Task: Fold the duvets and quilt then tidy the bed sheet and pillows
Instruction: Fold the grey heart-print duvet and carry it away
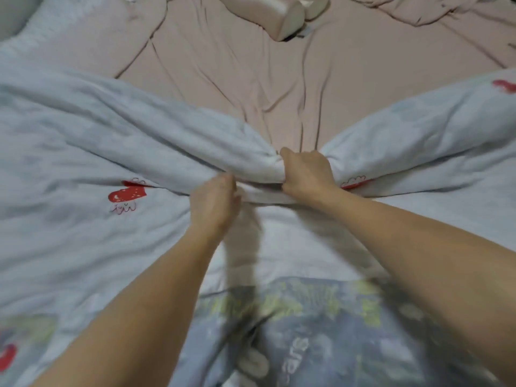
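The right hand's fingers (287, 166) are curling round a bunched fold of the duvet (83, 141), with the thumb lying over the top of the gather and the right hand (307, 174) gripping it tightly. Just beside it, the left hand's fingers (233, 188) are curling down into the flat edge of the same fold, so the left hand (215, 205) is pinching the duvet too; its fingertips are blurred and partly hidden in the cloth. The two hands are sitting close together, nearly touching, at the middle of the duvet's upper edge.

From that gather the duvet is spreading out to both sides in two thick rolled wings, pale blue with red printed figures, one figure lying left of the left hand and another peeking out right of the right hand. Below the hands the duvet is lying flatter, and both bare forearms are reaching across it from the lower edge of the view. Nearest the camera, a darker blue-grey patterned cloth (321, 331) with yellow-green marks is lying under the forearms.

Beyond the duvet, the pink sheet (223, 65) is lying wrinkled on the bed, with creases running toward the gather. Two pale pillows (279, 15) are resting on the sheet well beyond the duvet.
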`<action>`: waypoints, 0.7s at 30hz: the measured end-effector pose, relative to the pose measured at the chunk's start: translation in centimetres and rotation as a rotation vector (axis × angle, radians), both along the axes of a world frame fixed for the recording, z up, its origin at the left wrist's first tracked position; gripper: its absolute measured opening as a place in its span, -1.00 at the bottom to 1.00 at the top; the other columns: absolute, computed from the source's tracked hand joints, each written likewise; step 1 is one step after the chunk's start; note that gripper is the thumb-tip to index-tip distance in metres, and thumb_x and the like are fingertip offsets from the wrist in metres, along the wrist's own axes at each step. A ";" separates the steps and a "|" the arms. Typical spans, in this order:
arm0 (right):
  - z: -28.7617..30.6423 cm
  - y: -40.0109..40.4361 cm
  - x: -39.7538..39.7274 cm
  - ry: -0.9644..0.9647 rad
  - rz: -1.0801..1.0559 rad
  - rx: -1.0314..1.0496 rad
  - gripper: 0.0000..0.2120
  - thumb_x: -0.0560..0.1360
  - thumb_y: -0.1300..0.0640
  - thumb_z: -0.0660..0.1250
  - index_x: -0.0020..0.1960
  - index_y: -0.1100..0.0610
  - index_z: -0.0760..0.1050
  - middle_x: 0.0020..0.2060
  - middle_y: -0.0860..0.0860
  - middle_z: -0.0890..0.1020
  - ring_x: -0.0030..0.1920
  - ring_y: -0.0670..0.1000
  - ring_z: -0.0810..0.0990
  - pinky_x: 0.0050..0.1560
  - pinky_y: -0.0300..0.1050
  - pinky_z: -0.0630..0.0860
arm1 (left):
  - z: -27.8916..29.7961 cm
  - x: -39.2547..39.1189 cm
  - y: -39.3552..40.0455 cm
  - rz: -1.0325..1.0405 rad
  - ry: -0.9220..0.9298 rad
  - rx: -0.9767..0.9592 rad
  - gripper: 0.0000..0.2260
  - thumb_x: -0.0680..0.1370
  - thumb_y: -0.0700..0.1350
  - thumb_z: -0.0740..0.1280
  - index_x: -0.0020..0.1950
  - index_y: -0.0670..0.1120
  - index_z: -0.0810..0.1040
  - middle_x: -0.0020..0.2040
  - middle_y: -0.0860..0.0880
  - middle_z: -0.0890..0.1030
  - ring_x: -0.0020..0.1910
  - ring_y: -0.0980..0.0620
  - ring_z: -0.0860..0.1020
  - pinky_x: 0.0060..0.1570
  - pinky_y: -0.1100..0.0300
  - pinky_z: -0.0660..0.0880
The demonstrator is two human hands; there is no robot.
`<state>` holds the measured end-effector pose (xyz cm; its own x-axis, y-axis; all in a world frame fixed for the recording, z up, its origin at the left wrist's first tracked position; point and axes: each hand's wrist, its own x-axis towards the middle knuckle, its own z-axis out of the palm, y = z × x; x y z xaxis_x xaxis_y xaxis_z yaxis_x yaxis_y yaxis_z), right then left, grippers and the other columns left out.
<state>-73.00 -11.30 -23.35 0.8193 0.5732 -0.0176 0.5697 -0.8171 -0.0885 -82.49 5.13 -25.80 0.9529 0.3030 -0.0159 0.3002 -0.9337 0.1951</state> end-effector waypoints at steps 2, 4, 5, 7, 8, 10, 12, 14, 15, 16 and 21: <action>3.3 -1.4 -2.5 0.076 -0.006 0.039 -0.56 0.39 0.16 0.30 0.23 0.09 0.27 -0.20 0.08 0.56 -0.17 0.21 0.54 -0.27 -0.05 0.29 | 4.1 -1.9 -0.2 -0.100 -0.106 0.065 -0.51 0.40 -0.07 0.46 0.27 -0.11 0.40 0.23 -0.12 0.45 0.22 -0.16 0.42 0.12 -0.02 0.40; 6.7 -2.8 -4.7 0.125 -0.006 0.080 -0.55 0.40 0.07 0.34 0.22 0.08 0.26 -0.23 0.06 0.52 -0.18 0.20 0.54 -0.28 -0.05 0.32 | 8.1 -3.2 -0.4 -0.244 0.023 0.215 -0.20 0.41 -0.08 0.47 0.52 -0.12 0.11 0.50 -0.12 0.18 0.50 -0.17 0.12 0.44 -0.06 0.14; 9.4 -3.8 -6.3 0.127 0.004 0.086 -0.56 0.41 0.00 0.36 0.20 0.07 0.28 -0.21 0.06 0.56 -0.18 0.19 0.54 -0.28 -0.05 0.33 | 10.9 -4.1 -0.7 -0.282 0.079 0.291 -0.12 0.43 -0.07 0.45 0.57 -0.11 -0.06 0.56 -0.09 0.02 0.55 -0.15 -0.06 0.50 -0.09 -0.02; 13.1 -5.4 -8.9 0.126 0.037 0.071 -0.58 0.42 -0.10 0.37 0.16 0.06 0.33 -0.16 0.05 0.61 -0.22 0.15 0.52 -0.29 -0.05 0.36 | 15.1 -4.9 -1.1 -0.318 0.150 0.355 -0.02 0.44 0.00 0.44 0.57 -0.08 -0.23 0.59 -0.05 -0.13 0.55 -0.14 -0.21 0.50 -0.11 -0.17; 14.9 -6.1 -10.1 0.118 0.053 0.074 -0.58 0.43 -0.12 0.36 0.18 0.05 0.35 -0.14 0.05 0.62 -0.21 0.14 0.53 -0.28 -0.06 0.37 | 17.1 -5.4 -1.5 -0.356 0.176 0.382 0.02 0.42 0.05 0.46 0.56 -0.07 -0.26 0.59 -0.04 -0.12 0.54 -0.15 -0.23 0.49 -0.12 -0.20; 17.9 -7.3 -12.2 0.111 0.093 0.063 -0.55 0.44 -0.12 0.34 0.25 0.01 0.36 -0.10 0.06 0.64 -0.15 0.15 0.57 -0.25 -0.06 0.40 | 20.9 -6.1 -2.6 -0.450 0.278 0.420 0.03 0.38 0.13 0.46 0.57 -0.07 -0.18 0.58 -0.05 0.02 0.56 -0.12 -0.14 0.49 -0.11 -0.22; 21.2 -8.5 -14.6 0.093 0.132 0.052 -0.53 0.45 -0.10 0.34 0.31 -0.02 0.35 -0.06 0.06 0.64 -0.12 0.16 0.58 -0.23 -0.07 0.40 | 25.2 -7.6 -4.1 -0.530 0.356 0.348 -0.15 0.38 0.12 0.45 0.55 -0.04 0.09 0.45 -0.06 0.36 0.50 -0.07 0.19 0.48 -0.07 -0.18; 23.8 -9.6 -17.1 0.073 0.169 0.051 -0.57 0.45 -0.05 0.33 0.27 -0.03 0.35 -0.09 0.07 0.64 -0.15 0.17 0.57 -0.26 -0.07 0.37 | 29.0 -10.0 -5.6 -0.591 0.400 0.329 -0.44 0.41 0.05 0.43 0.37 -0.03 0.40 0.20 -0.03 0.58 0.25 -0.06 0.49 0.47 -0.01 0.04; 24.8 -10.1 -18.8 0.071 0.186 0.039 -0.60 0.44 -0.04 0.33 0.24 -0.02 0.35 -0.12 0.07 0.63 -0.17 0.16 0.55 -0.27 -0.07 0.37 | 30.5 -11.8 -6.1 -0.590 0.426 0.333 -0.55 0.41 0.02 0.42 0.27 -0.03 0.49 0.12 -0.03 0.60 0.13 -0.06 0.54 0.36 0.03 0.26; 25.2 -10.4 -19.8 0.067 0.199 0.041 -0.61 0.43 -0.04 0.34 0.21 -0.01 0.35 -0.14 0.07 0.63 -0.19 0.15 0.54 -0.28 -0.06 0.39 | 31.4 -13.0 -6.5 -0.566 0.436 0.325 -0.61 0.41 0.00 0.42 0.21 -0.04 0.53 0.08 -0.04 0.61 0.03 -0.06 0.54 0.13 0.08 0.41; 26.9 -12.4 -27.9 0.168 0.193 -0.032 -0.53 0.41 -0.16 0.34 0.23 -0.01 0.33 -0.05 0.05 0.63 -0.14 0.12 0.55 -0.20 -0.09 0.38 | 32.6 -23.6 -8.4 -0.563 0.398 0.242 -0.63 0.42 -0.02 0.38 0.22 0.00 0.49 0.00 -0.04 0.59 -0.13 -0.06 0.50 -0.16 0.14 0.41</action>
<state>-100.93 -23.67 3.50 0.6786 0.7158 -0.1645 0.6951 -0.6983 -0.1712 -106.09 -3.24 6.84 0.9012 -0.1921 -0.3886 -0.2329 -0.9706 -0.0602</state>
